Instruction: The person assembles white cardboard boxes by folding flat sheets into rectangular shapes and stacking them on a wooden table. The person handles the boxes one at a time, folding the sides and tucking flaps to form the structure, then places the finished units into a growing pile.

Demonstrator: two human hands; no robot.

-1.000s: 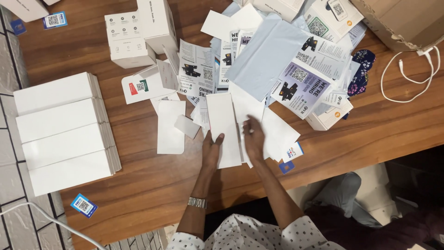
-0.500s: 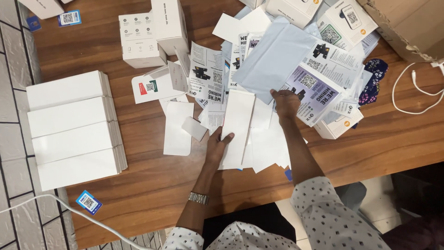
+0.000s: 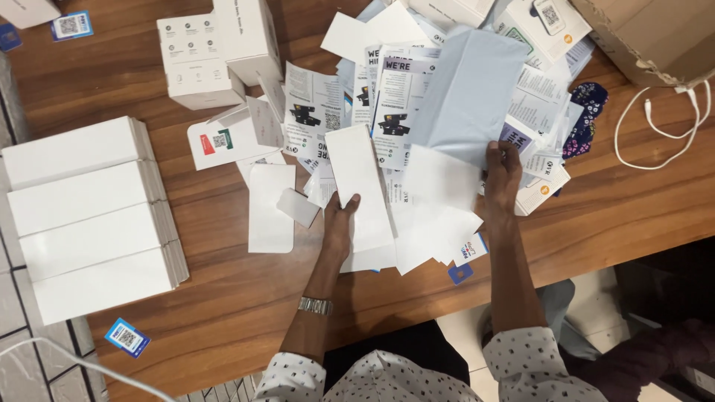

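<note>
A left hand (image 3: 339, 227), with a wristwatch (image 3: 315, 305) on its wrist, grips the lower edge of a long blank white card (image 3: 359, 186), thumb on top, on a wooden table (image 3: 246, 298). Farther out, the right hand (image 3: 503, 175) rests flat with loosely spread fingers on white sheets (image 3: 436, 201), just below a pale blue sheet (image 3: 469, 93). Printed leaflets (image 3: 391, 97) lie beyond, and four white boxes (image 3: 89, 219) sit well apart at left.
</note>
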